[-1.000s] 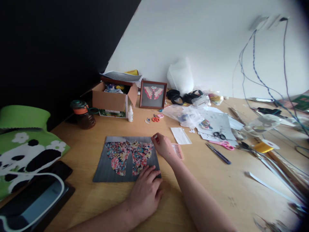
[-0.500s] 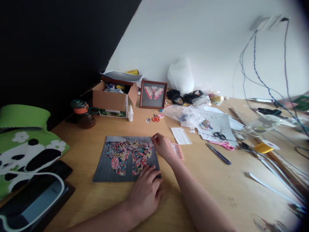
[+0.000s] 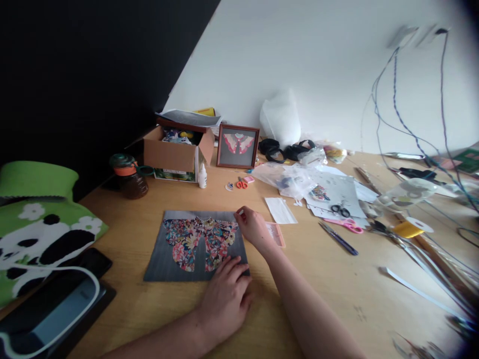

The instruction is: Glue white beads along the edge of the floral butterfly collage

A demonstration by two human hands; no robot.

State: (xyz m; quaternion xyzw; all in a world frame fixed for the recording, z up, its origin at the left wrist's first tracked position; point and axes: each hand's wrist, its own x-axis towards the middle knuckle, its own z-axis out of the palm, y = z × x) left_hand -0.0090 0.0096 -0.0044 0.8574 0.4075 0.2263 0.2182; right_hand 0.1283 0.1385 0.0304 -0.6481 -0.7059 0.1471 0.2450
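A grey sheet (image 3: 160, 264) lies on the wooden desk (image 3: 329, 284) with a floral fabric butterfly shape (image 3: 200, 240) on it. My left hand (image 3: 226, 294) rests flat on the sheet's near right corner, fingers stretched out. My right hand (image 3: 254, 228) sits at the sheet's far right corner, its fingertips pinched on a small pale thing I cannot make out. A small pink card (image 3: 277, 233) lies just right of that hand.
A cardboard box (image 3: 175, 152), a framed picture (image 3: 237, 146), a glue bottle (image 3: 202, 176) and a brown bottle (image 3: 129, 177) stand behind. Orange scissors (image 3: 241, 184), pink scissors (image 3: 346, 223), a pen (image 3: 339, 238), papers and plastic bags lie to the right. A panda bag (image 3: 37, 239) and a tablet (image 3: 56, 309) are left.
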